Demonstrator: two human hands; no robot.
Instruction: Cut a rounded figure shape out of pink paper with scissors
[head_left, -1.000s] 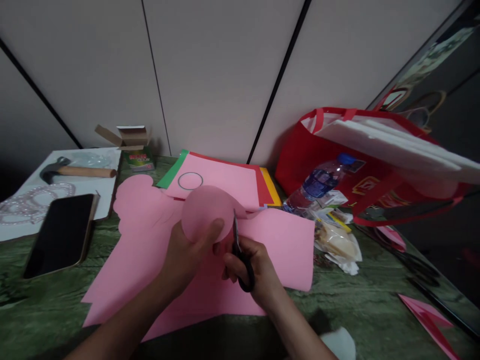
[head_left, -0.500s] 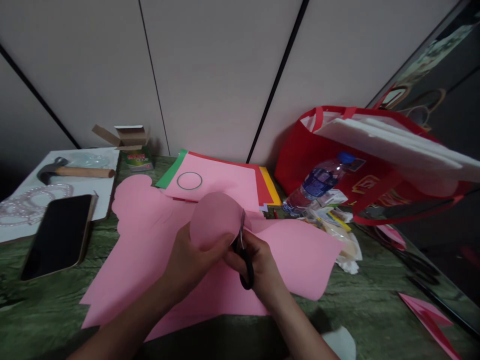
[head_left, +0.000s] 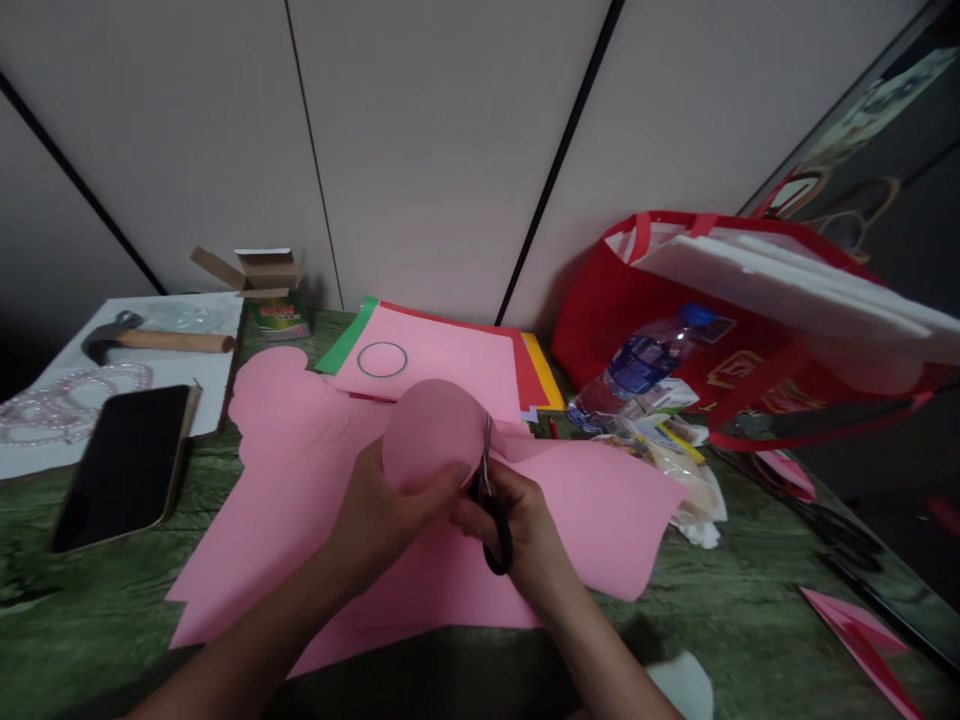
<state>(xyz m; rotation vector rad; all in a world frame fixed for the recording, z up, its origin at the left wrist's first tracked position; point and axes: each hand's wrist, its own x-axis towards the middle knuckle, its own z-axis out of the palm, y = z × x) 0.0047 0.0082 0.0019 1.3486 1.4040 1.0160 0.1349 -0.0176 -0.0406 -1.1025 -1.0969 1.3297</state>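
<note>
My left hand (head_left: 397,515) pinches a rounded piece of pink paper (head_left: 435,435) between thumb and fingers. Black-handled scissors (head_left: 496,520) are gripped in my right hand (head_left: 525,530), their blades upright along the right edge of that rounded piece. Beyond the blades, more pink paper (head_left: 600,510) curves away to the right; whether it is still joined to the piece is hard to see. Large pink sheets (head_left: 292,520) lie under both hands, one with a scalloped edge at the upper left.
Coloured paper sheets (head_left: 450,350) bearing a thin dark ring (head_left: 382,359) lie at the back. At left are a phone (head_left: 124,465), a hammer (head_left: 172,341), bead strings (head_left: 75,405) and a small box (head_left: 279,310). A bottle (head_left: 637,365) leans by a red bag (head_left: 600,290) on the right.
The scene has shifted slightly rightward as the view moved. Both hands keep their hold, and the scissors stay at the right edge of the rounded pink piece.
</note>
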